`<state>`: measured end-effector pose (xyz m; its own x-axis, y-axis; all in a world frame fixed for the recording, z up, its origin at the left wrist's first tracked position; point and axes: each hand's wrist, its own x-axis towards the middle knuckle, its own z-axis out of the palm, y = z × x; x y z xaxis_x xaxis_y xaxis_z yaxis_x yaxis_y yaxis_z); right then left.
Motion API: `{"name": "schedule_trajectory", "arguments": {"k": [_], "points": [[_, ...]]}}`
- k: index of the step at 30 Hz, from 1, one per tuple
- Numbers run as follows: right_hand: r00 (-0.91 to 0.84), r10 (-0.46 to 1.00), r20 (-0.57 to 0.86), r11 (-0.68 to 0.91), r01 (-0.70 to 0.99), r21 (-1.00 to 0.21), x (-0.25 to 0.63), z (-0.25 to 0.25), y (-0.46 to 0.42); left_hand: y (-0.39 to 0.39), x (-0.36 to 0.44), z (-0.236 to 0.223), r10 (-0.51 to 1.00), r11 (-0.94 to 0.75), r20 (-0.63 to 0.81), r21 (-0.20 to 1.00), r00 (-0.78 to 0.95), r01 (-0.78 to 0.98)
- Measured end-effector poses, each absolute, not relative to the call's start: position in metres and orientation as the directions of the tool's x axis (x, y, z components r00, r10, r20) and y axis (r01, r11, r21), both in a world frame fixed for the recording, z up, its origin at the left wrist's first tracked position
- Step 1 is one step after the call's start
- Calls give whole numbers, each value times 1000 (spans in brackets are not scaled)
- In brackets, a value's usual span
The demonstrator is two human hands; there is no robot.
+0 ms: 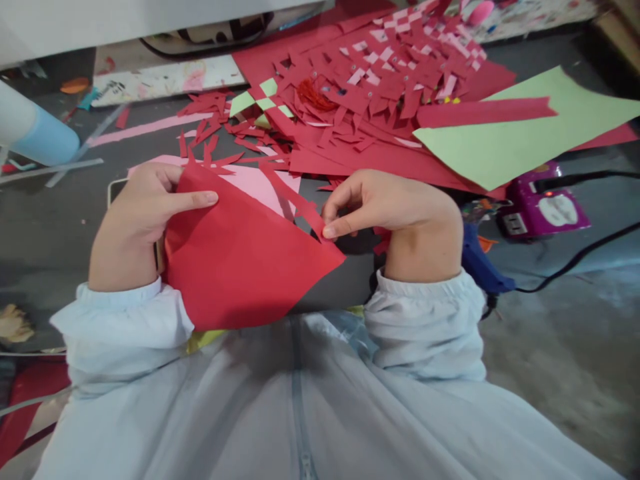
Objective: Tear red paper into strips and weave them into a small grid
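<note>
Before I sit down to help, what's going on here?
The person's left hand grips a red sheet by its upper left side, thumb on top. The right hand pinches near its right corner, by the end of a narrow red strip. Red scraps lie beyond, and a green sheet farther right.

Dark grey tabletop (pixel 50 247), pale panel (pixel 100 23) at far left, mottled grey floor (pixel 575 340) at right.

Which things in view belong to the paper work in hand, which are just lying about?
In hand:
red sheet, in left hand
red strip, at right hand

Probably lying about:
green sheet
white-and-blue container
purple power socket
</note>
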<state>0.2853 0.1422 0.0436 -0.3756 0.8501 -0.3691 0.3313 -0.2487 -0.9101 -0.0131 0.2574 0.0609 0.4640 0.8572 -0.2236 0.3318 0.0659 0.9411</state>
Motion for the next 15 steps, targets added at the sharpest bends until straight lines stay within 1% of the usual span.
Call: {"name": "schedule_trajectory", "arguments": {"k": [5, 7, 11, 15], "points": [[-452, 793, -408, -193, 449, -873, 286, 51, 142, 258, -13, 59, 858, 53, -214, 941, 467, 333], [-484, 770, -415, -172, 469, -866, 286, 54, 142, 259, -13, 59, 858, 50, -209, 943, 470, 329], [-501, 761, -411, -166, 462, -871, 287, 55, 142, 259, -13, 60, 859, 49, -204, 946, 470, 320], [-492, 775, -396, -182, 426, -886, 288, 53, 141, 258, -14, 62, 856, 81, -235, 941, 460, 330]]}}
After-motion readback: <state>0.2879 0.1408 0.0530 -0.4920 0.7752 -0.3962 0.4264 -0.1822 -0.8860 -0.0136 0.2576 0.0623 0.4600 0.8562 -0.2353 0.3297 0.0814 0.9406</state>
